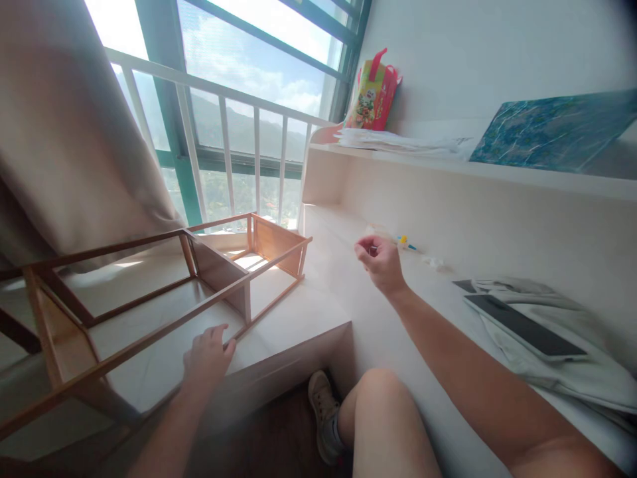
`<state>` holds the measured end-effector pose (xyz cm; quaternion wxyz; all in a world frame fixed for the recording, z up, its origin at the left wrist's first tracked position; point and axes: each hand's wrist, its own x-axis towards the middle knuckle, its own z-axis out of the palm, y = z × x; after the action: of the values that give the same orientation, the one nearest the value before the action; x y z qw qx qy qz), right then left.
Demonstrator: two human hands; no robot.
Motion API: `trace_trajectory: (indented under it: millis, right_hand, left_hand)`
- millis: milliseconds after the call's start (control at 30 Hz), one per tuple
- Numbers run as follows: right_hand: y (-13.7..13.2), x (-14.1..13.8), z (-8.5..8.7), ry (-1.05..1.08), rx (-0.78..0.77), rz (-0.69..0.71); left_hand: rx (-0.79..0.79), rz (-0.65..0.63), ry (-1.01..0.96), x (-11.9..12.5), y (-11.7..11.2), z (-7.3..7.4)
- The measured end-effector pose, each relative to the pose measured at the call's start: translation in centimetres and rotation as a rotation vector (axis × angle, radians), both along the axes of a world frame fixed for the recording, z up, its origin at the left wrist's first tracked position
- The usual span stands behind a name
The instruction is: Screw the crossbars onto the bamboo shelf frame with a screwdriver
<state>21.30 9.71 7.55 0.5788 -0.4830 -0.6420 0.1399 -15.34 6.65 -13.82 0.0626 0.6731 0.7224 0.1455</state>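
A brown wooden shelf rack (219,285) lies on its side on the white surface at the left. Just in front of its lower rail is my left hand (206,355), fingers loosely curved and thumb apart, holding nothing that I can see. My right hand (382,264) is raised over the white desk, thumb and fingers pinched together. Whatever sits in that pinch is too small to make out. Behind the right hand are a clear plastic bag (377,230) and a small yellow and blue item (405,241), possibly a screwdriver.
A crumpled clear wrapper (434,264) lies on the desk. Farther right, a dark-faced tablet-like device (522,328) rests on grey cloth (562,312). The upper shelf (423,158) holds papers, a red bag (374,93) and a blue box (552,133). A curtain (74,146) hangs left.
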Motion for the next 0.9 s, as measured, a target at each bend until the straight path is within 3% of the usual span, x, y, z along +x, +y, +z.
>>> trace_trajectory:
  millis: [67, 233, 400, 533, 700, 900]
  right_hand:
    - [-1.4, -2.1, -2.6, 0.04, -0.101, 0.1]
    - [-3.3, -6.2, -9.6, 0.042, -0.23, 0.173]
    - [-3.4, -9.1, -15.9, 0.084, -0.346, 0.237]
    - [-2.9, -10.5, -20.0, 0.107, -0.413, 0.294]
    - [-1.8, -11.1, -22.6, 0.079, -0.452, 0.353]
    - [-0.6, -12.7, -22.5, -0.057, -0.427, 0.52]
  left_hand:
    - [-0.073, -0.016, 0.019, -0.2, 0.5, -0.6]
    - [-0.21, -0.079, 0.042, -0.7, 2.1, -2.0]
    - [-0.242, -0.104, 0.066, -0.5, 2.9, -2.4]
    - [-0.236, -0.126, 0.072, -0.3, 3.6, -2.7]
    - [-0.191, -0.192, 0.011, -0.3, 5.2, -3.9]
    - [-0.14, -0.131, -0.058, 0.5, 4.6, -2.9]
